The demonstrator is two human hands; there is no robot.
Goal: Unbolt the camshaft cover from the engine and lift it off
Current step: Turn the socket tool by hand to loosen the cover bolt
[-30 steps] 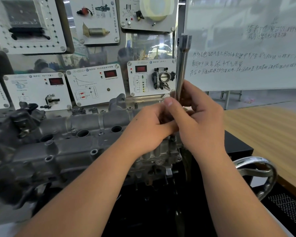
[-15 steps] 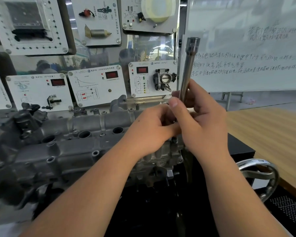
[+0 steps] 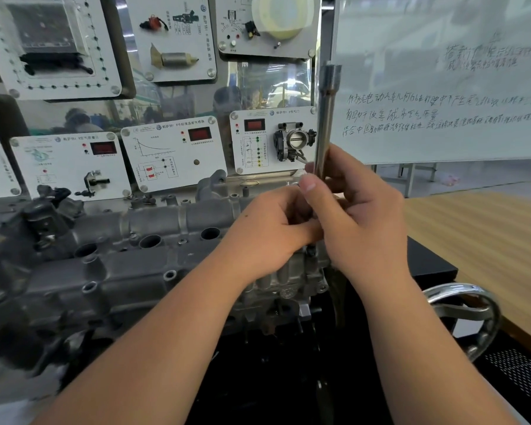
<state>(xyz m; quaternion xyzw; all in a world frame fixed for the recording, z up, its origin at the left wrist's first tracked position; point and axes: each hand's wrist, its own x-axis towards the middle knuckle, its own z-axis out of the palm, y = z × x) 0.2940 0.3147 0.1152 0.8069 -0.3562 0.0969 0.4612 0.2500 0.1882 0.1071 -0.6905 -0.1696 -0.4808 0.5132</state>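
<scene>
Grey cast-metal engine (image 3: pixel 111 271) fills the worktop (image 3: pixel 488 234), its camshaft cover (image 3: pixel 154 222) on top, bolted; it looks heavy, rigid, best lifted by both ends. At the engine's right end, the right hand (image 3: pixel 368 222) grips an upright steel wrench (image 3: pixel 325 124); the left hand (image 3: pixel 273 228) curls around its base.

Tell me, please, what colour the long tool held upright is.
Silvery bare metal: the tool shows best in the head view.
</scene>
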